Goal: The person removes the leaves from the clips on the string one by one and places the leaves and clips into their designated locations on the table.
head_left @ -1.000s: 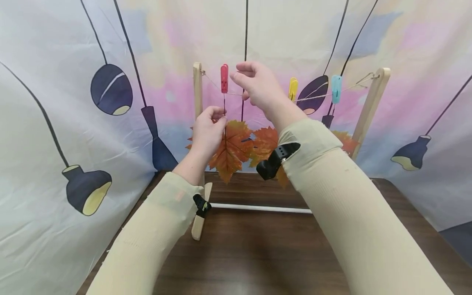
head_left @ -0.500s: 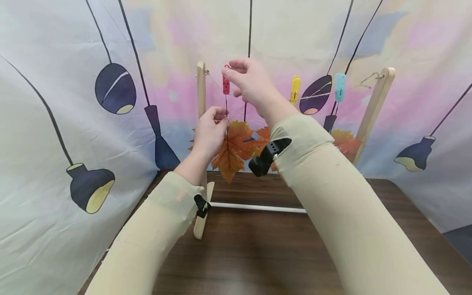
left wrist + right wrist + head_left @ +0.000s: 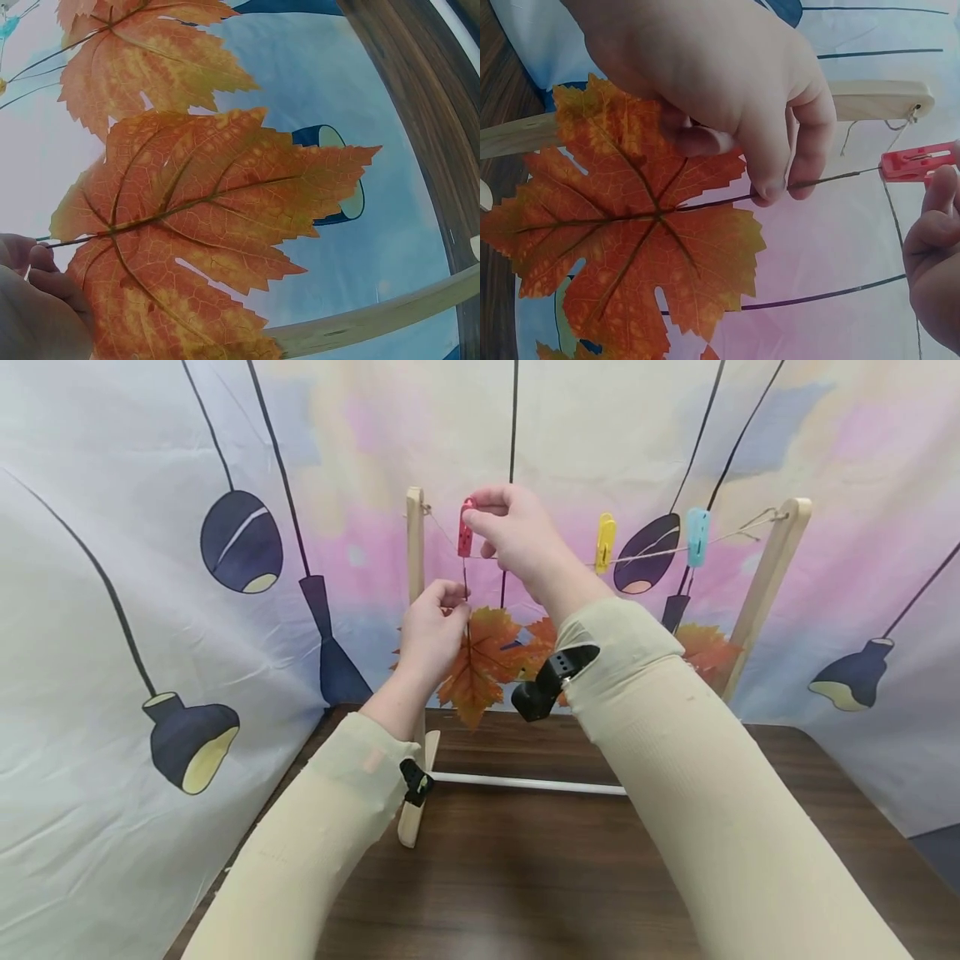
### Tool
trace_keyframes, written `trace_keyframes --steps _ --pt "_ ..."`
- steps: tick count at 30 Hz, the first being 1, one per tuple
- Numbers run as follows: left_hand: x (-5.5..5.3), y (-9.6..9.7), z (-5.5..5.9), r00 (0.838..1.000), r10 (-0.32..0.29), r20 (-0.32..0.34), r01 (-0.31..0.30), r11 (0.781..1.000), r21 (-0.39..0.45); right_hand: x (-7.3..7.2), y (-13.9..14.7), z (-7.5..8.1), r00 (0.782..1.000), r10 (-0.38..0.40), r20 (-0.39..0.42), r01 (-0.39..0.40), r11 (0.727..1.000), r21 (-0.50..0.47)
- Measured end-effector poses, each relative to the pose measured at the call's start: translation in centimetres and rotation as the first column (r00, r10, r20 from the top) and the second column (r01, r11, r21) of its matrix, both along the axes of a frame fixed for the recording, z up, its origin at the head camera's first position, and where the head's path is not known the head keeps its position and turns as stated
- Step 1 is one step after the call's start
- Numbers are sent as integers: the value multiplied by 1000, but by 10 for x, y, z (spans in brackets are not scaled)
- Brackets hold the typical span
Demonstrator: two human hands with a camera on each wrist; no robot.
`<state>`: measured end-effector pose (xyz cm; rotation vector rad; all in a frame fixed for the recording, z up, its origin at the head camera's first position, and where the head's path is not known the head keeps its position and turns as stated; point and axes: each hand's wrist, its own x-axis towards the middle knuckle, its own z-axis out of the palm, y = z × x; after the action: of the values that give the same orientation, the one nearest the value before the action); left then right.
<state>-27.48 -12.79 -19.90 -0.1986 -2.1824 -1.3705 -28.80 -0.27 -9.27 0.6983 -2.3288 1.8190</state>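
Left hand [image 3: 432, 637] is pinching the thin brown stem [image 3: 826, 181] of an orange maple-shaped leaf [image 3: 480, 667] hanging at its four o'clock; right hand [image 3: 521, 532] is pinching a red plastic clothespin [image 3: 465, 537] at its nine.

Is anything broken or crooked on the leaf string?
Nothing stands out: the red plastic clothespin stands nearly upright on the thin beige string, and the jagged orange leaf below it shows no plain tear.

So there's a wood-grain surface [image 3: 540, 877] under the white rod [image 3: 528, 783], and behind the rod a pastel backdrop [image 3: 360, 427] printed with dark lamps [image 3: 171, 743]. Way above the rod, rightish: yellow clothespin [image 3: 606, 543], light-blue clothespin [image 3: 698, 537].
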Motion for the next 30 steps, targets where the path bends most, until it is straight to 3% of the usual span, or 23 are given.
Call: trace_keyframes --steps 12,19,30 --pt "-1 3 5 1000 9 -17 -9 1000 5 -2 2 0 997 8 -74 -14 997 -79" --pt "-1 1 6 1000 7 -4 -7 1000 7 -2 6 0 994 23 -105 -41 983 -178" --pt "-1 -1 4 1000 0 22 0 1000 3 -4 14 0 996 -3 -87 -17 974 -227"
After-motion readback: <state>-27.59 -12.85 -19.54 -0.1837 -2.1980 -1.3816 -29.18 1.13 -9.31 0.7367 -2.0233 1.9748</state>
